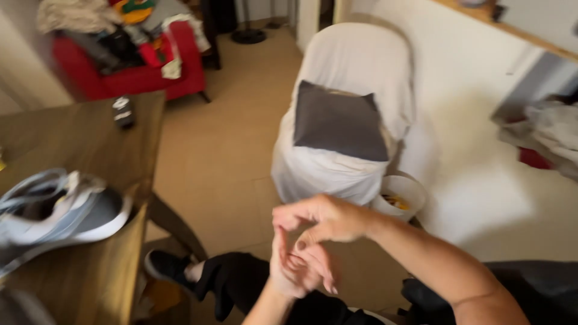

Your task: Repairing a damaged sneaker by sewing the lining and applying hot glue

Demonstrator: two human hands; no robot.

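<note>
On the left, a wooden surface (pixel 90 144) carries a grey-and-white shoe (pixel 57 207) near its front edge and a small dark object (pixel 123 112) farther back, well apart from the shoe. Behind the surface stands a red armchair (pixel 129 78) piled with clothes. Below the surface's corner, a black shoe (pixel 164 266) and a dark trouser leg (pixel 241 280) show above the tiled floor (pixel 223 150). In the lower middle the two hands meet, apart from the surface and the shoe on it. The left hand (pixel 295 271) rises from below, its fingers loosely spread and holding nothing. The right hand (pixel 322 218) lies across it from the right, its fingers curled over the left hand's fingers and touching them; motion blur hides the finer grip. Behind the hands stands a chair under a white cover (pixel 355 66) with a grey cushion (pixel 340 120) on its seat. Just right of the chair sits a white bucket (pixel 404 188), and at the far right lies a heap of cloth (pixel 548 135).
</note>
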